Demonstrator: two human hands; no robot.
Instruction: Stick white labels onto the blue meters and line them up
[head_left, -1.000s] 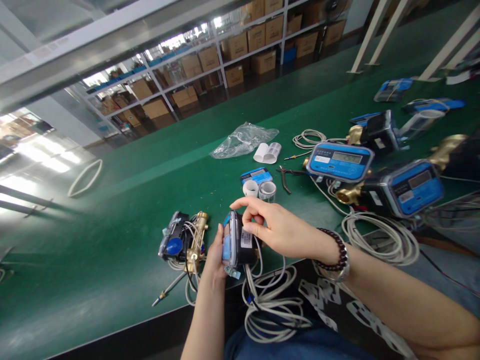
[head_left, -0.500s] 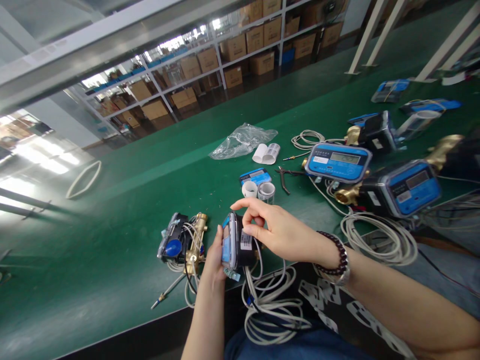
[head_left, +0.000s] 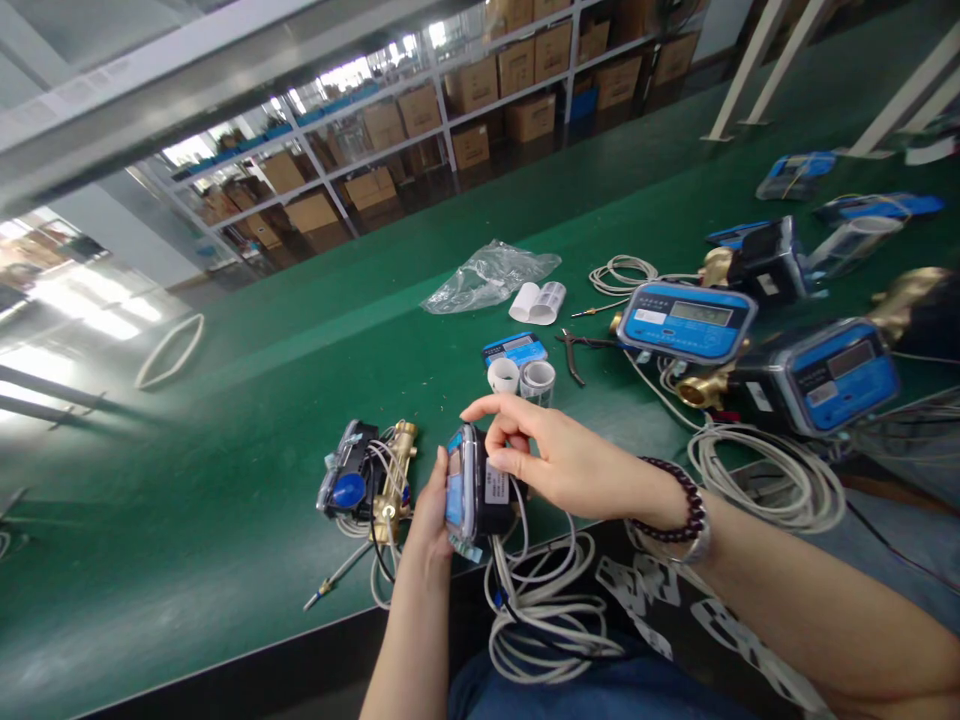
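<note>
Left hand (head_left: 429, 512) grips a blue-faced meter (head_left: 471, 505) beneath the right hand (head_left: 536, 450)

The left hand is closed around the blue front of the meter, thumb along its clear cover, the other fingers mostly hidden. The meter sits between the two hands at the near edge of the green tabletop (head_left: 247, 430); whether it rests there or is lifted, I cannot tell. The right hand is partly open, its index finger stretched toward the meter's top edge and its other fingers curled by the labelled side (whether they pinch anything is hidden).

A coil of pale cable (head_left: 551, 625) hangs below the right hand. Just left of the left hand lies a second meter (head_left: 349, 485) with a brass fitting (head_left: 388, 505). Beyond the right hand are a rolled label strip (head_left: 538, 376), a blue faceplate (head_left: 514, 346), pliers (head_left: 573, 362) and a clear plastic bag (head_left: 491, 276). Farther to its right stands a brass-ended meter (head_left: 844, 378).
</note>
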